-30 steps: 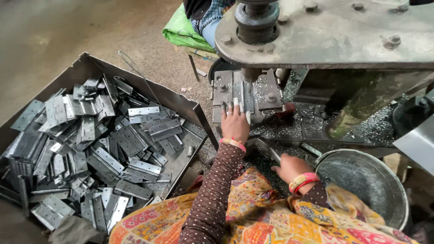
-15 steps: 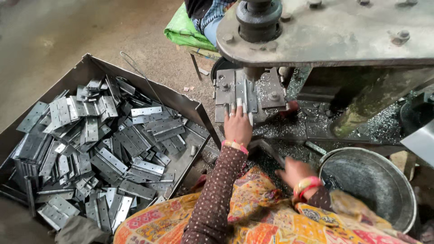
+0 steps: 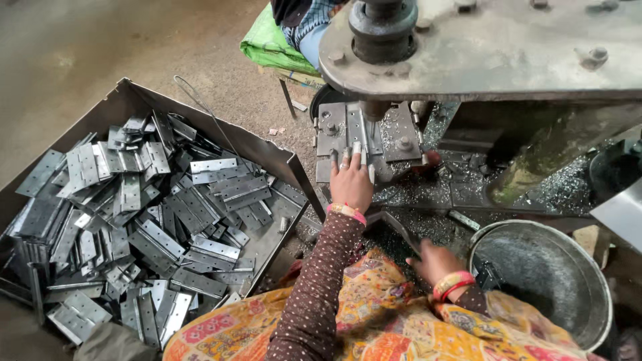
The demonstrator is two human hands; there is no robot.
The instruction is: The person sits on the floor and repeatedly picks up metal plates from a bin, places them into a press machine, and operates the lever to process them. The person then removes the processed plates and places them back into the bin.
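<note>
left hand [image 3: 350, 179] fingers spread flat on die plate [image 3: 366, 137] under press [image 3: 481, 47] | right hand [image 3: 435, 261] blurred, fingers unclear, beside bucket [image 3: 545, 281] | hinges [image 3: 134, 220] in tray [image 3: 277, 157], left

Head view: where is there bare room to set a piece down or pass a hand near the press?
Bare floor lies left of the green cushion and beyond the tray. The bucket looks empty inside. The tray's corner nearest the left hand is thinly filled. Crowded: the hinge pile, the shavings-strewn press bed and the gap around the right hand.
</note>
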